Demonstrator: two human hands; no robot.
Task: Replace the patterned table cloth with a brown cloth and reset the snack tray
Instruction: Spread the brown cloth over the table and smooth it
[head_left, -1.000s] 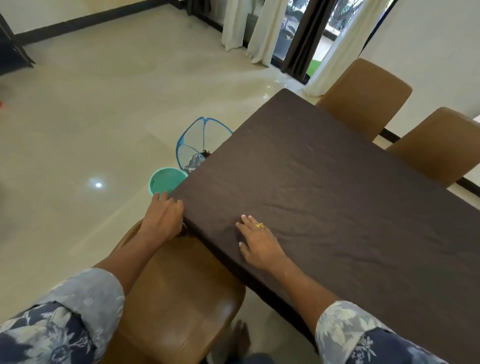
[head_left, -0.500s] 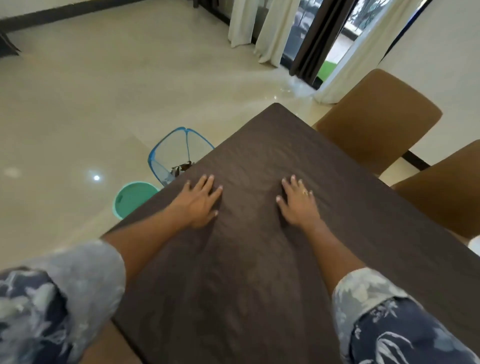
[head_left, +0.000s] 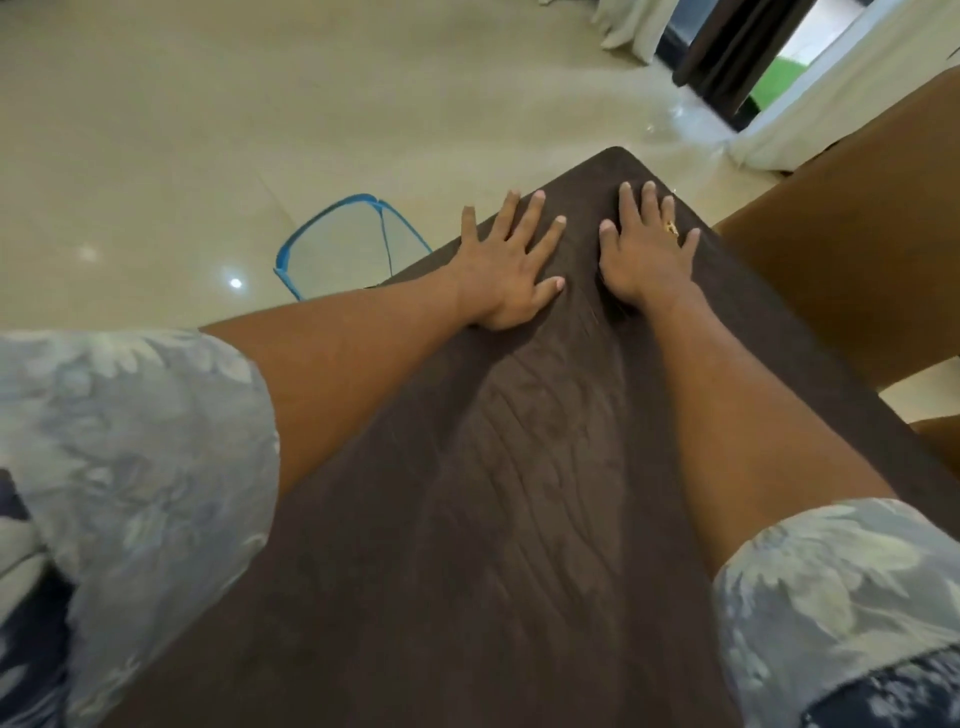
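The brown cloth (head_left: 519, 519) covers the whole table top, with fine wrinkles down its middle. My left hand (head_left: 511, 260) lies flat on it with fingers spread, near the far end of the table. Beside it, my right hand (head_left: 644, 249), wearing a ring, also presses flat on the cloth close to the far corner. Both arms stretch forward over the table. No patterned cloth or snack tray shows in this view.
A blue-rimmed mesh basket (head_left: 343, 249) stands on the tiled floor left of the table. A brown chair (head_left: 857, 249) sits at the table's right side. Curtains (head_left: 810, 93) and a dark door frame are at the far right.
Both hands slid forward along the cloth from the near edge toward the far corner, staying flat. My view moved forward with them; the green bucket is out of sight.
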